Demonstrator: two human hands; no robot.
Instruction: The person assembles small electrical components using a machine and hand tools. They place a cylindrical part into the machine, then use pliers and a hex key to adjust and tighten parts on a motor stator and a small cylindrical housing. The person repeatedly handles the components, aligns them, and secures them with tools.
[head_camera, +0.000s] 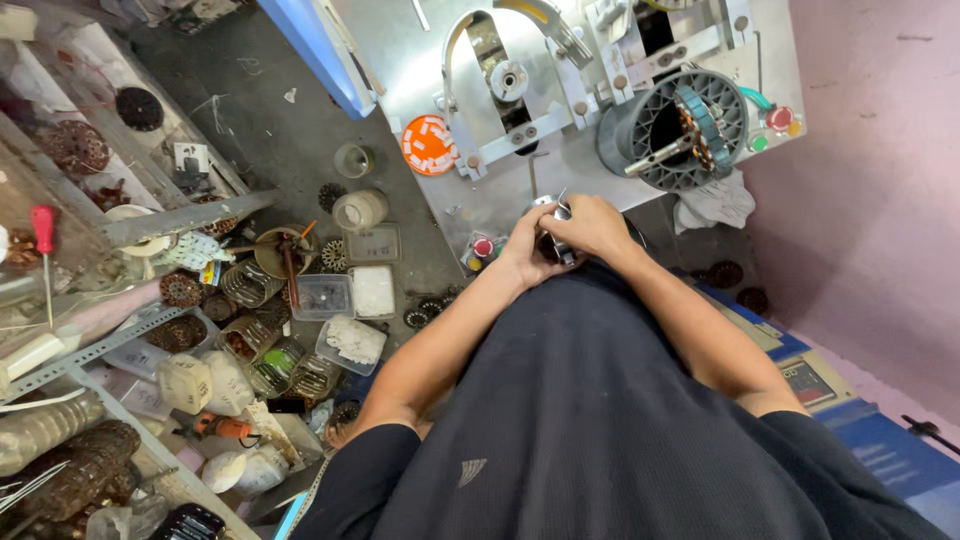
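Observation:
Both my hands meet in front of my chest around a small shiny metal part (553, 226). My left hand (523, 256) cups it from the left and below. From the right and above, my right hand (590, 226) closes over it with curled fingers. Most of the part is hidden by my fingers. Just beyond my hands stands a grey metal winding machine (590, 75) with a round slotted drum (678, 128) holding a copper-wound stator.
An orange round disc (429, 145) lies on the machine's plate. Small coloured push buttons (483, 248) sit near my left hand. On the dark floor at left are plastic boxes (324, 297), cups, several wound stators and a shelf rack (120, 200). A pink wall (870, 150) rises at right.

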